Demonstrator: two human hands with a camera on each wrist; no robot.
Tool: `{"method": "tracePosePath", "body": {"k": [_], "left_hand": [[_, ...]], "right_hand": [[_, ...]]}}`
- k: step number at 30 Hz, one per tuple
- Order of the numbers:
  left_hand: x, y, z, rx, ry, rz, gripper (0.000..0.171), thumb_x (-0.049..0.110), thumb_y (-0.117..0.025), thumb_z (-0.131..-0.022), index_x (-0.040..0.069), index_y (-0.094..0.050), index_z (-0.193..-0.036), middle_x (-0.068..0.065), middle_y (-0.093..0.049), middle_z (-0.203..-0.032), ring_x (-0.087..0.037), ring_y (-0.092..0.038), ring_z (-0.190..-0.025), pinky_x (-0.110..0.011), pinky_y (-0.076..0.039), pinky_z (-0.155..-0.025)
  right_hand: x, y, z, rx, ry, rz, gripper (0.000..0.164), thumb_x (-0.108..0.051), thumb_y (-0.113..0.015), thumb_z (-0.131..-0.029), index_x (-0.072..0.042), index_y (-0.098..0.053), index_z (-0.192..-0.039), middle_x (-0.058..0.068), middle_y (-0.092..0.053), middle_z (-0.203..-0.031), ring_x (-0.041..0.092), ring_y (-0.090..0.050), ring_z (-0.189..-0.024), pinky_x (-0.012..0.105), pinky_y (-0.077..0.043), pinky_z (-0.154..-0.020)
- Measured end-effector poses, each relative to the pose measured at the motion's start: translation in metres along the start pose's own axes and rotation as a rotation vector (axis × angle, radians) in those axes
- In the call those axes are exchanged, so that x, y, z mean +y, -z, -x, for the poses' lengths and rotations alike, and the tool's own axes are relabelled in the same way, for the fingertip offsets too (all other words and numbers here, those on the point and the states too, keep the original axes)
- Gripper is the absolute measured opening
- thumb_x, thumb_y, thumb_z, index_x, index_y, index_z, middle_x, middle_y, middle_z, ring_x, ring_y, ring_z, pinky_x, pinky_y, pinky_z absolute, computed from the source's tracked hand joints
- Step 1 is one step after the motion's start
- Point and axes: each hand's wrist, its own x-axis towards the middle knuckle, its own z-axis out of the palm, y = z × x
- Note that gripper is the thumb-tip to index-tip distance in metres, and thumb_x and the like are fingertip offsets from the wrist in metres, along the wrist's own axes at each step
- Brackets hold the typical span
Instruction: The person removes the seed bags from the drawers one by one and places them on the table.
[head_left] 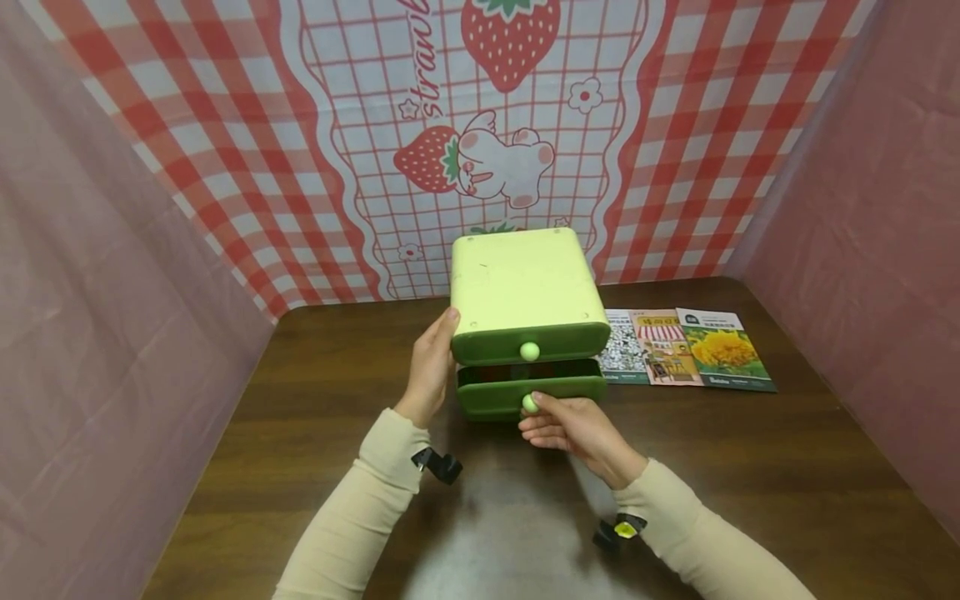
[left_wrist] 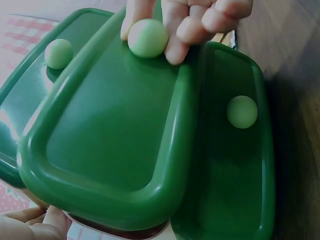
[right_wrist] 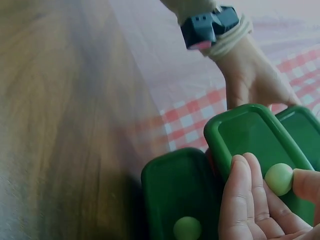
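Observation:
A small desktop drawer cabinet [head_left: 525,279] has a pale yellow shell, green drawer fronts and round light-green knobs. Its middle drawer [left_wrist: 115,135] stands partly pulled out, with a dark gap above its front. My right hand [head_left: 581,429] pinches that drawer's knob [right_wrist: 279,179] between thumb and fingers. Against the cabinet's left side rests my left hand [head_left: 431,367], its fingers extended along the shell. The top drawer [head_left: 487,346] is flush with the shell. Low in the wrist views, the bottom drawer [left_wrist: 225,165] also looks pushed in. The drawer's contents cannot be made out.
Right of the cabinet lie overlapping printed cards or packets: one with white flowers [head_left: 624,346], one with a shop picture [head_left: 663,348] and one with a yellow flower [head_left: 726,350]. A strawberry-print checked cloth [head_left: 675,150] hangs behind the wooden table [head_left: 315,400]. Pink cloth hangs at both sides.

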Motion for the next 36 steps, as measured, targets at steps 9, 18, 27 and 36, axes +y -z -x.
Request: {"method": "tracePosePath", "body": {"k": [9, 18, 27, 36], "left_hand": [[0.0, 0.0, -0.001, 0.0, -0.002, 0.004, 0.06, 0.043, -0.053, -0.099, 0.009, -0.044, -0.148, -0.007, -0.045, -0.152, -0.027, -0.053, -0.129, -0.041, -0.049, -0.104], [0.002, 0.0, 0.0, -0.011, -0.003, -0.009, 0.06, 0.045, -0.052, -0.099, 0.01, -0.044, -0.148, -0.007, -0.045, -0.152, -0.026, -0.054, -0.128, -0.039, -0.05, -0.103], [0.002, 0.0, 0.0, -0.004, -0.003, -0.013, 0.061, 0.044, -0.052, -0.099, 0.008, -0.044, -0.147, -0.008, -0.043, -0.154, -0.028, -0.05, -0.133, -0.042, -0.044, -0.11], [0.0, 0.001, 0.0, -0.005, 0.004, -0.005, 0.06, 0.043, -0.052, -0.1, 0.008, -0.043, -0.148, -0.006, -0.043, -0.154, -0.026, -0.049, -0.134, -0.041, -0.044, -0.11]], "right_hand": [[0.006, -0.004, 0.018, -0.014, 0.013, 0.014, 0.056, -0.04, -0.06, -0.097, 0.011, -0.061, -0.119, 0.004, -0.075, -0.085, 0.013, -0.073, -0.079, 0.028, -0.061, -0.077], [0.011, -0.006, 0.034, -0.014, 0.007, 0.017, 0.054, -0.041, -0.059, -0.097, 0.009, -0.064, -0.117, 0.004, -0.075, -0.086, 0.013, -0.073, -0.08, 0.028, -0.061, -0.077], [0.019, -0.009, 0.049, -0.042, 0.006, 0.001, 0.047, -0.038, -0.059, -0.097, 0.006, -0.067, -0.113, 0.006, -0.076, -0.088, 0.015, -0.074, -0.08, 0.03, -0.061, -0.077], [0.025, -0.011, 0.064, -0.062, 0.006, -0.025, 0.04, -0.035, -0.058, -0.098, 0.001, -0.07, -0.109, 0.007, -0.077, -0.089, 0.015, -0.074, -0.081, 0.031, -0.061, -0.076]]}}
